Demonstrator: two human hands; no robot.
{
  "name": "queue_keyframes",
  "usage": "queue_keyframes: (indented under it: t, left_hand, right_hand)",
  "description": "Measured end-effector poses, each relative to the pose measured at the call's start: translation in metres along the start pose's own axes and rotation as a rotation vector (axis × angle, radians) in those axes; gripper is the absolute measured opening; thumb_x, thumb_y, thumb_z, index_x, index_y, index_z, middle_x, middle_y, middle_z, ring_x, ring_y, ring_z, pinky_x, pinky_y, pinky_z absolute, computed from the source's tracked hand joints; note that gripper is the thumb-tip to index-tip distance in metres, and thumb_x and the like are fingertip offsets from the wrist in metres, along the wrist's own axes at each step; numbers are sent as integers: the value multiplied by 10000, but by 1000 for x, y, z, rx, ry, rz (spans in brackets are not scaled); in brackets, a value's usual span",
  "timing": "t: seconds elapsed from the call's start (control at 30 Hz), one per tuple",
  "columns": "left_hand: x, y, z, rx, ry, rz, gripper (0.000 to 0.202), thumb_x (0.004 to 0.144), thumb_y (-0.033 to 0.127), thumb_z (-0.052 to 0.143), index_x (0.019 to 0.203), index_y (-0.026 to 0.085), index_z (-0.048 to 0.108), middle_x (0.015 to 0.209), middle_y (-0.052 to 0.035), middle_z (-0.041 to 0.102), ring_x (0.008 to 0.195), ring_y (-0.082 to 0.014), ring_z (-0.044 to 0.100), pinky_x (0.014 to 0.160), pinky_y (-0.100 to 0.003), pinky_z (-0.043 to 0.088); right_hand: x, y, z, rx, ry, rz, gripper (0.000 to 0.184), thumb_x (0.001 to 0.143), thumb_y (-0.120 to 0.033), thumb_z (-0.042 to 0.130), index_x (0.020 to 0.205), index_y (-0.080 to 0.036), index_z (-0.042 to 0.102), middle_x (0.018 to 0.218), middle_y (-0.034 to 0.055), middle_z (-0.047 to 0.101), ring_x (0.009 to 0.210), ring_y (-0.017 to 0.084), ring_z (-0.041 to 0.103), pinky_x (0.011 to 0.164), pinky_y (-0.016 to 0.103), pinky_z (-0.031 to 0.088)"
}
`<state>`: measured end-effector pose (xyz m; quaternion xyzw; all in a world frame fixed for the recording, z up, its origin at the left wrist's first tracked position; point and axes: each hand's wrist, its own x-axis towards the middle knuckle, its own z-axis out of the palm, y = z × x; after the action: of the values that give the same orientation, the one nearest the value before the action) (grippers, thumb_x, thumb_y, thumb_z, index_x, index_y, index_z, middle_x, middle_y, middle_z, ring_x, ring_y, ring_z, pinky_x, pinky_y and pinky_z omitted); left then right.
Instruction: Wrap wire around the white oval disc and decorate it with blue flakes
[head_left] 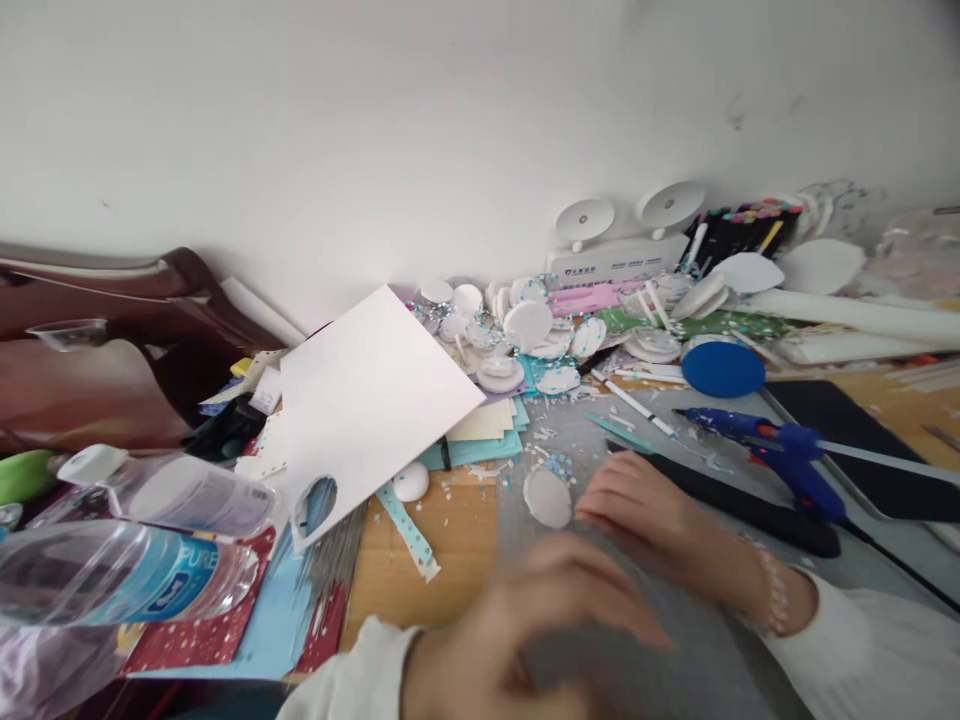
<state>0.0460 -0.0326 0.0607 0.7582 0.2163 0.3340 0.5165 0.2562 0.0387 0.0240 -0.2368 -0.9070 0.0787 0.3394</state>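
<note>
My left hand (pixel 525 630) is low in the middle of the view, smeared by motion. Its fingers look bent, and whatever might be inside them is hidden. To its right, my right hand (pixel 660 520) rests over the grey mat (pixel 517 545), fingers curled together and fingertips down. What those fingers hold, if anything, does not show. A small white disc (pixel 547 497) lies flat on the mat just left of the right fingertips. Beyond the right hand lie a long black-handled tool (pixel 742 505), a teal strip (pixel 619 433) and a blue glue gun (pixel 795 460) with a glue stick in it.
A white board (pixel 375 400) with a hole leans at centre left. Several white discs with blue bits (pixel 525 325) crowd along the wall. A water bottle (pixel 127 575) lies at left. On the right are a blue disc (pixel 724 369) and a dark phone-like slab (pixel 862 440).
</note>
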Motion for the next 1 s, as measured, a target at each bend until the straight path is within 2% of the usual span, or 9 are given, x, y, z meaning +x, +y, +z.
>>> queue_keyframes:
  t: [0.03,0.1,0.2,0.27,0.33,0.43,0.5,0.67,1.0]
  left_hand:
    - [2,2,-13,41,219,-15,239,947,270,472,1128,240,625,1041,-82,635,1010,-241,594,933,-399,470]
    - [7,-3,-27,12,499,-27,97,936,283,523,954,240,608,875,-42,566,855,-199,540,794,-338,465]
    - [15,-29,-29,-151,724,-93,168,862,360,662,891,230,559,829,-22,482,772,-173,467,707,-303,434]
    - [18,-46,-25,-274,676,-156,238,855,405,674,951,228,548,872,-19,484,802,-164,482,723,-291,434]
    - [17,-54,-21,-453,535,-207,383,828,474,693,1075,226,539,983,-44,538,879,-181,532,777,-308,453]
    - [13,-53,-19,-702,366,-248,543,802,487,721,1230,233,504,1199,-96,551,1003,-204,558,827,-308,457]
    - [12,-49,-20,-774,327,-262,535,801,442,740,1242,232,521,1240,-100,553,1026,-194,562,837,-287,453]
    - [13,-50,-19,-851,305,-259,504,777,337,782,1220,240,562,1256,-88,569,1072,-205,576,900,-311,456]
    - [15,-53,-19,-901,349,-205,531,697,186,836,1167,259,600,1272,-66,595,1100,-221,609,899,-326,506]
  right_hand:
    - [1,-1,-1,32,88,46,118,935,-132,518,915,-210,604,776,11,640,754,146,572,735,310,460]
    - [1,-5,-4,70,254,158,144,906,-94,552,950,-225,592,786,12,644,751,142,604,698,280,485]
    - [-2,-14,-9,78,374,291,193,877,-66,574,947,-244,598,787,16,653,727,143,629,660,265,509]
    - [-3,-19,-11,88,395,319,194,877,-82,573,958,-254,614,784,20,662,728,153,641,662,274,526]
    - [-5,-22,-13,104,372,288,198,889,-108,562,996,-260,629,784,24,671,736,161,652,684,288,542]
    - [-5,-22,-13,109,301,175,200,918,-139,541,1056,-249,636,773,20,682,732,151,655,719,292,557]
    - [-5,-22,-13,103,274,95,181,935,-142,520,1056,-213,636,755,20,676,732,140,645,733,284,557]
    - [-6,-27,-12,156,209,19,163,968,-129,452,1023,-146,605,765,25,654,735,116,610,794,275,540]
    - [-6,-28,-4,363,113,115,58,941,-198,510,912,-179,557,775,4,618,728,134,550,762,323,443]
